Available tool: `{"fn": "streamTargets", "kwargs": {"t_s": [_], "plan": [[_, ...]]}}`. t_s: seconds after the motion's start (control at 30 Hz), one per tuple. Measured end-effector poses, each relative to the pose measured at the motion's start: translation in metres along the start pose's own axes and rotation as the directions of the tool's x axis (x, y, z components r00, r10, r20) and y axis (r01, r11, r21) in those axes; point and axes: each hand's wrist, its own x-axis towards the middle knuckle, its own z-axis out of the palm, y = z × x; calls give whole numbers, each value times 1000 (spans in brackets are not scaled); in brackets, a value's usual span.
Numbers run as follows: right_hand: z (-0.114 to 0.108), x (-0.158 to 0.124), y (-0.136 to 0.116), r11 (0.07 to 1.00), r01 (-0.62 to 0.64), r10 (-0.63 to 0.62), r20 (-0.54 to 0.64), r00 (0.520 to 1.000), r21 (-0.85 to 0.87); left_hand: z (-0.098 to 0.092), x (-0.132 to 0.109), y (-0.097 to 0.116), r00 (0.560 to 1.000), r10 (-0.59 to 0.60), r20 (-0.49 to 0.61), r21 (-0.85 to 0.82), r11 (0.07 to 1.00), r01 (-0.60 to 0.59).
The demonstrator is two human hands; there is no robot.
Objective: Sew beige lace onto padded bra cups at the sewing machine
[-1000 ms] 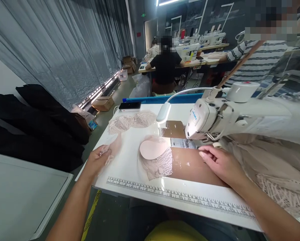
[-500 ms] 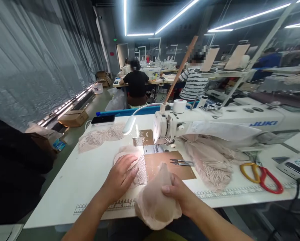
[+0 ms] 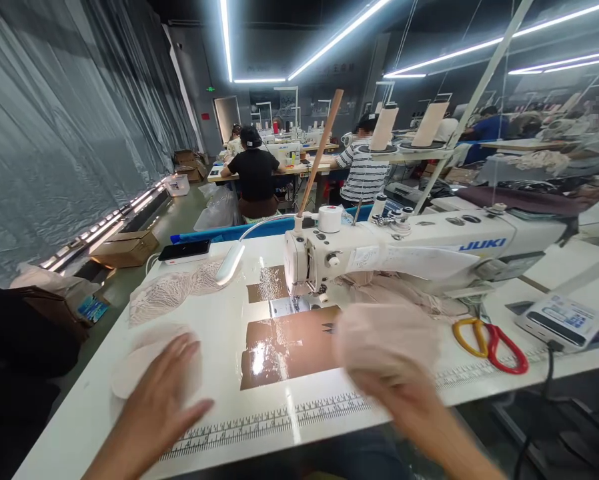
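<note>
Left of the machine (image 3: 414, 230), a pad (image 3: 132, 367) is partly hidden by the left hand (image 3: 154, 397), thumb spread from fingers, while before the machine cloth (image 3: 389, 333) is pinched by the blurred right hand (image 3: 407, 397).

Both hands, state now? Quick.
Left hand: open, fingers spread over the pale piece; contact unclear.
Right hand: closed on the beige fabric, motion-blurred.

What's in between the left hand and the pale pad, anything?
Nothing that I can see. The left hand is over the pale pad, hiding part of it; blur hides whether they touch. The lace piece lies beyond, not between them.
</note>
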Motion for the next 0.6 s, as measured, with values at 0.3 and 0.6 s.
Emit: {"fn": "streamTargets", "kwargs": {"t_s": [0.3,0.6], "plan": [[54,32,-2,895,428,-422,74,904,-126,13,9,67,990,87,114,-432,902,-29],[55,50,22,917,-207,117,265,957,342,19,6,110,872,395,287,-950,233,207]]}}
